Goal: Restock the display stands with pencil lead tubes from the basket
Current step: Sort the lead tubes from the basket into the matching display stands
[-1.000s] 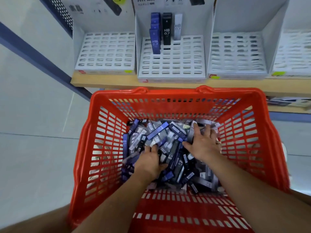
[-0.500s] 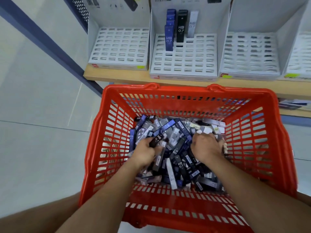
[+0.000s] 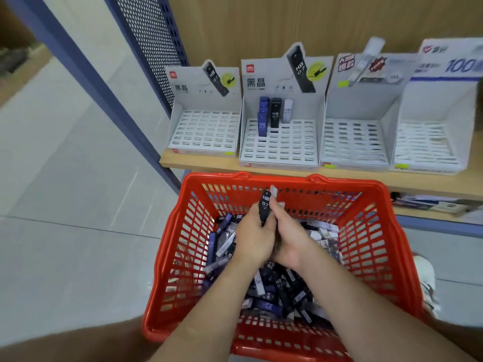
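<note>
A red plastic basket (image 3: 371,246) sits in front of me, holding a heap of pencil lead tubes (image 3: 271,296) in blue, black and grey. Both hands are raised together above the heap. My left hand (image 3: 252,239) grips a black tube marked HB 0.7 (image 3: 265,206), held upright. My right hand (image 3: 290,237) presses against the left and holds pale tubes (image 3: 274,194) whose tips stick up behind the black one. On the shelf, the second display stand (image 3: 279,150) carries a few blue, black and grey tubes (image 3: 273,113) in its back rows.
Three more white slotted stands (image 3: 206,131) (image 3: 354,142) (image 3: 428,145) sit on the wooden shelf (image 3: 418,182) with no tubes visible in them. A blue metal upright (image 3: 109,82) and perforated panel stand left. Tiled floor lies to the left; a white shoe (image 3: 426,278) shows right of the basket.
Both hands rose out of the heap and came together, now holding tubes upright. The view tilted up, showing more of the stands.
</note>
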The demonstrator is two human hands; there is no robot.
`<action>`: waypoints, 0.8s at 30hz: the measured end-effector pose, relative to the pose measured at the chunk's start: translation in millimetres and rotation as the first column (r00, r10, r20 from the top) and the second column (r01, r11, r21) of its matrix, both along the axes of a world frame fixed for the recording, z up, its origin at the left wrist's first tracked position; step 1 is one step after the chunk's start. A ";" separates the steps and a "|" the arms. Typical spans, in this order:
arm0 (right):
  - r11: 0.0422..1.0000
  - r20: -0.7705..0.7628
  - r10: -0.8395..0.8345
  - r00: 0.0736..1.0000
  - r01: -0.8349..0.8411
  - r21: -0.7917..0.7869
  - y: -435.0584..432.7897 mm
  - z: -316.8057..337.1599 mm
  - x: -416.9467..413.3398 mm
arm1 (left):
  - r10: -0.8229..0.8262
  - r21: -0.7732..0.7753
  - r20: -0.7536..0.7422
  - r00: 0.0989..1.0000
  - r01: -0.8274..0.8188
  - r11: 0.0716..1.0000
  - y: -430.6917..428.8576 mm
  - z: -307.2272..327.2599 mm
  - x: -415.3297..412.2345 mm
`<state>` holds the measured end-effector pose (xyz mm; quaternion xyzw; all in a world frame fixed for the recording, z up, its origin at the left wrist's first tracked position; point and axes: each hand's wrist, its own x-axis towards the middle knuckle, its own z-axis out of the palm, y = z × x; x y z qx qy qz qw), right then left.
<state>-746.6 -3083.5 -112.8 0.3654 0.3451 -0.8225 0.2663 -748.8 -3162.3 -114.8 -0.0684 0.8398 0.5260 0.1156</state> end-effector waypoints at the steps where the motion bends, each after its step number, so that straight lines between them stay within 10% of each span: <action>1: 1.000 -0.014 -0.022 1.000 0.022 -0.001 0.4 8.6 2.6 | -0.047 -0.079 -0.051 0.998 0.043 0.996 0.2 3.4 2.6; 7: 0.998 -0.102 0.012 0.995 -0.005 0.068 7.5 37.1 17.8 | -0.273 -0.589 -0.095 0.957 0.168 0.791 -5.6 31.1 19.5; 12: 0.947 -0.246 0.024 0.969 0.057 0.317 -2.6 60.5 20.8 | 0.027 -0.136 -0.062 0.998 -0.035 0.990 -2.3 58.4 30.3; 16: 0.936 -0.306 0.052 0.951 0.061 0.348 3.5 76.9 21.8 | 0.215 0.523 0.167 0.962 -0.272 0.808 -12.3 88.5 21.5; 24: 0.941 -0.501 0.259 0.826 -0.100 0.322 1.5 112.6 6.1 | 0.162 0.514 -0.019 0.987 -0.129 0.848 -38.8 118.3 -20.6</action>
